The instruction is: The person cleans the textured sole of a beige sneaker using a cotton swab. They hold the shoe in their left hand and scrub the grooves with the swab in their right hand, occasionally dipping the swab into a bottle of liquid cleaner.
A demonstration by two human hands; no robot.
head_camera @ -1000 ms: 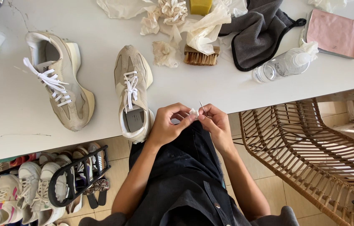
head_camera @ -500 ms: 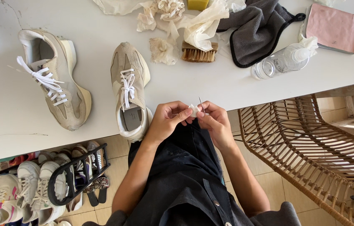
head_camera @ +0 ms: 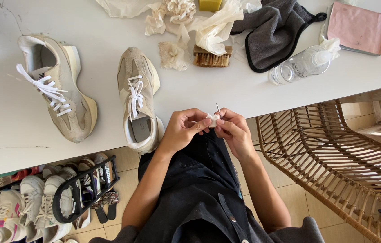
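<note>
both hands (head_camera: 213,128) pinch white wad (head_camera: 212,119); thin stick (head_camera: 218,110) upright; sneaker (head_camera: 138,96) beside

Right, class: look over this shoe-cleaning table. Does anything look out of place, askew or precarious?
Yes. The beige sneaker nearest the hands has its heel hanging over the table edge, so it looks precarious. The spray bottle lies on its side, and crumpled tissues litter the far edge.

Bright, even daylight, soft shadows beside the shoes, sharp focus, slight wide-angle edge distortion.
</note>
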